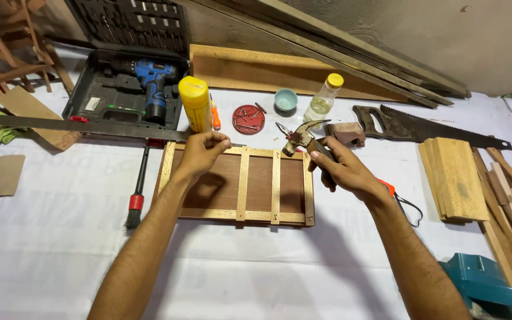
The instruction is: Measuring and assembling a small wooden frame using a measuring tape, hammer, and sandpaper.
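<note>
— Where does the wooden frame (244, 185) sit?

— Flat on the white-covered table (60, 237), between the two forearms. It is a brown panel with pale slats nailed across and around it.

— And the left hand (200, 153)?

— It rests at the frame's far left corner. The fingers (219, 141) are pressed together at the tips, pinching something small right over the top rail; it is too tiny to name for sure, though it looks like a nail.

— The right hand (342, 169)?

— Closed around the handle of a claw hammer (302, 137). The hammer's head hangs just above the frame's far right corner, tilted, with its claw pointing away from the person. Those fingers are wrapped tight on the grip, just beyond the frame's right edge.

— So the frame lies under both hands?

— Under the left fingertips, yes, touching or nearly so; I cannot tell which. The right hand is beside it, above the cloth.

— What else is around?

— A yellow bottle (195, 104) stands just beyond the left hand, a red lid (248, 119) with nails in it lies farther back, and a small blue bowl (285, 99) and a clear bottle with a yellow cap (322, 98) stand near it. A blue drill (152, 83) lies in its open black case (99, 95). A handsaw (428, 127) lies to the right, next to stacked wood pieces (454, 178). A black brush (137, 189) lies left of the frame.
</note>
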